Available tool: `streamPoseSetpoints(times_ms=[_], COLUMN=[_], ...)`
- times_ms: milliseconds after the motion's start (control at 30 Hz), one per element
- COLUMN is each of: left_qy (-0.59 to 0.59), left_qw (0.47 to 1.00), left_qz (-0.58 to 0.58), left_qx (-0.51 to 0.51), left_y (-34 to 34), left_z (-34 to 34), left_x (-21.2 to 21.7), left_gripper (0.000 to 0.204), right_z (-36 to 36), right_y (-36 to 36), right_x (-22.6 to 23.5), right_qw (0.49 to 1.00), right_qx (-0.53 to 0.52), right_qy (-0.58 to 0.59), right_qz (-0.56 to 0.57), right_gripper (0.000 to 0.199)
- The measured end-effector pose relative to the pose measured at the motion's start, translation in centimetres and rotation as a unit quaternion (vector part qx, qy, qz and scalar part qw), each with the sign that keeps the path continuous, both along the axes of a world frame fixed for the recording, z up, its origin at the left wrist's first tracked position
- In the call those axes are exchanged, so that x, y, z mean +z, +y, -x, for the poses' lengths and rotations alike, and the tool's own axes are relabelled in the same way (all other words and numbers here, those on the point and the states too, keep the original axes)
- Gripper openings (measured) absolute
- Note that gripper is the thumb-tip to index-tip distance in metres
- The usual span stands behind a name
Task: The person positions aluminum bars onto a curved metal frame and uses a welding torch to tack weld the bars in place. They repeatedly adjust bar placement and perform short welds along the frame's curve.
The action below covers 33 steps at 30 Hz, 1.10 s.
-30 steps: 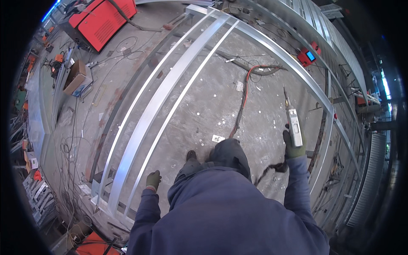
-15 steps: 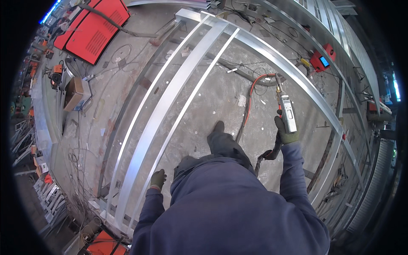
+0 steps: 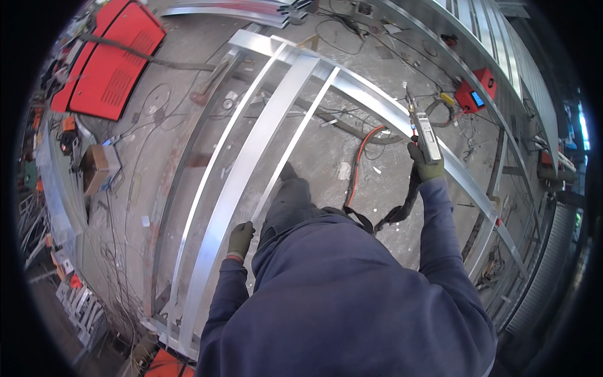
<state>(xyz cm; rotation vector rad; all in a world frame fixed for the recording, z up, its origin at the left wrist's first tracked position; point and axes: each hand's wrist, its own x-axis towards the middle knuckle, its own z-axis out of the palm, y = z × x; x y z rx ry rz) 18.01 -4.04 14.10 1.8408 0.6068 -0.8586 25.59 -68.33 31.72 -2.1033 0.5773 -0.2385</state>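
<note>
My gloved right hand [image 3: 429,167] is wrapped round the body of a silver welding gun [image 3: 427,137], held out ahead on the right with its nozzle pointing away from me. A black sleeve and an orange-red hose [image 3: 358,164] trail from the gun to the floor. In this view the gun overlaps the long curved-looking metal beam [image 3: 461,179]. My gloved left hand [image 3: 240,240] hangs by my left side with its fingers curled and nothing visible in them. It is close to the narrow metal bar [image 3: 295,141] and the wide flat bar [image 3: 251,141] of the frame.
A large red machine [image 3: 116,60] stands at the far left, with a cardboard box [image 3: 99,168] nearer. Beyond the beam on the right is a red unit [image 3: 475,91] with a lit screen. Cables cross the concrete floor [image 3: 320,182]. Metal profiles [image 3: 229,11] lie at the back.
I have moved forward and to the left, with a foot at the narrow bar. The gun has risen in view from over the floor to over the beam, still in my right hand.
</note>
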Motion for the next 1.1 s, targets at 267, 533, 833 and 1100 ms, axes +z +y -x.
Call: streamPoseSetpoints(times_ms=[267,533,833,1100], left_qy=[0.022,0.033,0.129,0.115], left_qw=[1.000,0.991,0.988,0.991], left_qz=[-0.007,-0.078,-0.089,-0.074], left_qx=[0.021,0.106,-0.003,0.012], left_y=[-5.3,-8.8,-24.0,-29.9], left_z=[-13.6,-19.8,-23.0,-28.4], left_x=[2.4,6.0,9.6,10.1], left_gripper=[0.054,0.049,0.048,0.054], right_z=[-12.3,-24.6,-29.7,-27.2], right_y=[-8.7,-23.9,-27.1,-27.3], right_x=[-0.3,-12.2,-25.3,-29.9], right_qw=[0.992,0.985,0.946,0.939], right_qx=[-0.088,-0.047,-0.081,-0.005], right_qy=[0.090,0.163,0.292,0.318], right_qz=[0.005,0.006,-0.111,-0.129], right_gripper=[0.042,0.059,0.070,0.067])
